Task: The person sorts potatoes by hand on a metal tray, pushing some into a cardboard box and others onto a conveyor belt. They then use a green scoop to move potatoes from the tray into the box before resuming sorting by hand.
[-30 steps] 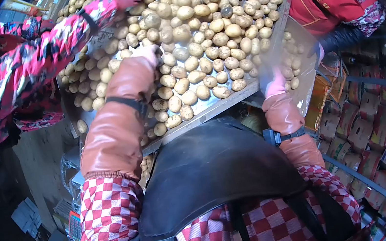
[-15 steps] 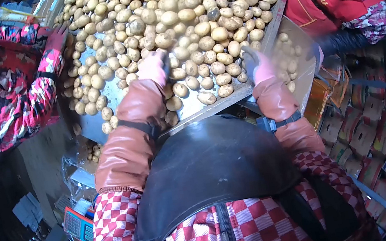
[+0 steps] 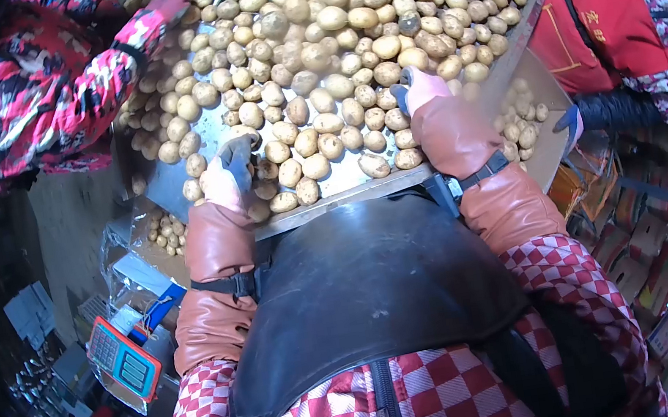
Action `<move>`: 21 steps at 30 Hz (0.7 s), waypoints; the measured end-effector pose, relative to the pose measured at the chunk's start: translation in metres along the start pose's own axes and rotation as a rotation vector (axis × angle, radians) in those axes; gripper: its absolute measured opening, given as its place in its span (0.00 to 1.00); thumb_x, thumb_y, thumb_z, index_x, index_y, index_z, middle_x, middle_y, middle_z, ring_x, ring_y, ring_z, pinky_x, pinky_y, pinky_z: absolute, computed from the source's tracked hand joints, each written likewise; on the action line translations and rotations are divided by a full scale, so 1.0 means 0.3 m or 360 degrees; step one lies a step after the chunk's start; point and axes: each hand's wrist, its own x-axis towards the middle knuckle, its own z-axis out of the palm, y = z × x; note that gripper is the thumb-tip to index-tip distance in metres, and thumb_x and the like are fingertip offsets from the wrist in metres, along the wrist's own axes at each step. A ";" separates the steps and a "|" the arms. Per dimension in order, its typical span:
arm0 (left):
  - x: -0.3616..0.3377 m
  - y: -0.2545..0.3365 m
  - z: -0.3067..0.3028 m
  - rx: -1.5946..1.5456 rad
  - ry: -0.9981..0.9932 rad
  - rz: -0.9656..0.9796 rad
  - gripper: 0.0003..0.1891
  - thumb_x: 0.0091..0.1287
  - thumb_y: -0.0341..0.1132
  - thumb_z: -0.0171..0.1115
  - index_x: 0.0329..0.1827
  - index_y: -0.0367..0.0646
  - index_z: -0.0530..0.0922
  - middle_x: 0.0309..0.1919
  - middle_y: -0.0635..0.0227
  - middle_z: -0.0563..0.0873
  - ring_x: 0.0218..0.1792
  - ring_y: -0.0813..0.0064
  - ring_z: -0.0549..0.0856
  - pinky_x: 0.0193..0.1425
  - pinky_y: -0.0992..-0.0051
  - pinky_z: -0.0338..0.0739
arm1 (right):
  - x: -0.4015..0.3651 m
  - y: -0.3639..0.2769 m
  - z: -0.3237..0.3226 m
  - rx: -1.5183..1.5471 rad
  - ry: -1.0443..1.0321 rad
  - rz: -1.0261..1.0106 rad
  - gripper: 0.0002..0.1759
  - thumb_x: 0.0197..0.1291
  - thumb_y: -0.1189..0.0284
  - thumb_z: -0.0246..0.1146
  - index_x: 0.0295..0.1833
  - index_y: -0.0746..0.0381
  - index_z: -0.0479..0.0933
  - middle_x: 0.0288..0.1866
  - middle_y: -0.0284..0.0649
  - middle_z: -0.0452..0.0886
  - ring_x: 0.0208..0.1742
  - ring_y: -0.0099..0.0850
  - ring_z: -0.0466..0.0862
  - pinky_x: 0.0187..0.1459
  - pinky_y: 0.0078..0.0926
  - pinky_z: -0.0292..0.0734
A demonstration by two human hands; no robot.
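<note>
Many potatoes (image 3: 326,123) lie spread over a metal table (image 3: 169,191) with a raised front edge. My left hand (image 3: 233,167), in a pink and grey glove, is at the table's front left, its fingers curled round a potato (image 3: 245,132). At the right, near the front corner, my right hand (image 3: 418,89) wears a similar glove and touches the near side of the potato pile. Its fingers are bent, and whether a potato is between them is hidden.
A co-worker's gloved hand (image 3: 170,4) reaches over the potatoes at the upper left. Another co-worker in a red apron (image 3: 611,20) stands at the right beside a box of potatoes (image 3: 521,127). A scale (image 3: 123,357) with a red frame is at lower left.
My left hand has moved left and nearer the table's front edge, fingers now round a potato. My right hand has moved from the right rim onto the pile. The view has shifted.
</note>
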 end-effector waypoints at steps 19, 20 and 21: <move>-0.098 -0.236 -0.490 0.0297 0.1145 0.0149 0.21 0.73 0.42 0.63 0.65 0.44 0.77 0.40 0.66 0.86 0.38 0.74 0.84 0.43 0.75 0.78 | -0.232 -0.027 0.131 -0.0191 -0.0062 -0.1169 0.26 0.62 0.73 0.62 0.66 0.43 0.75 0.70 0.51 0.72 0.62 0.48 0.79 0.57 0.43 0.80; -0.135 -0.196 -0.513 0.0686 0.1293 0.0075 0.22 0.73 0.42 0.64 0.66 0.44 0.77 0.42 0.64 0.87 0.44 0.71 0.85 0.51 0.72 0.80 | -0.242 -0.048 0.145 -0.0399 -0.0205 -0.1140 0.30 0.62 0.73 0.59 0.68 0.35 0.72 0.76 0.51 0.62 0.64 0.53 0.76 0.57 0.47 0.81; -0.138 -0.231 -0.549 0.0695 0.1327 0.0061 0.22 0.73 0.42 0.64 0.66 0.44 0.77 0.42 0.64 0.87 0.44 0.71 0.85 0.51 0.72 0.80 | -0.253 -0.071 0.157 -0.0387 -0.0219 -0.1174 0.30 0.62 0.73 0.59 0.68 0.35 0.72 0.76 0.51 0.62 0.64 0.53 0.76 0.57 0.47 0.81</move>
